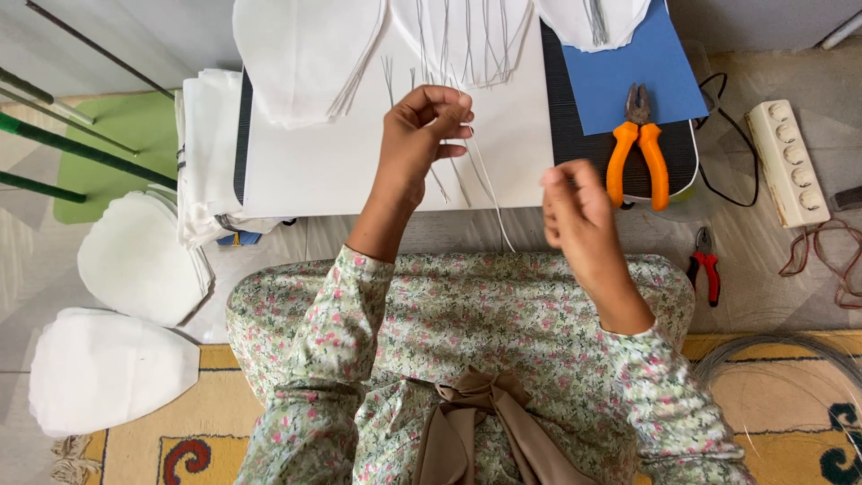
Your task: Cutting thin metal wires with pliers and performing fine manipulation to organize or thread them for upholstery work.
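Observation:
My left hand [420, 135] is raised over a white sheet [341, 171] on a low table and pinches the top of a thin white wire [489, 184] that hangs down toward my lap. My right hand [579, 216] hovers at the table's front edge, blurred, with fingers curled; whether it holds anything I cannot tell. Several more thin wires [462, 49] lie on the white sheet beyond my left hand. Both sleeves are floral.
Orange-handled pliers [636, 144] lie on a blue sheet [642, 67] at the right. A white power strip [786, 162], small red cutters [707, 265] and a wire coil [790, 359] lie on the floor. White petal-shaped fabric pieces [139, 256] and green stems [63, 144] lie left.

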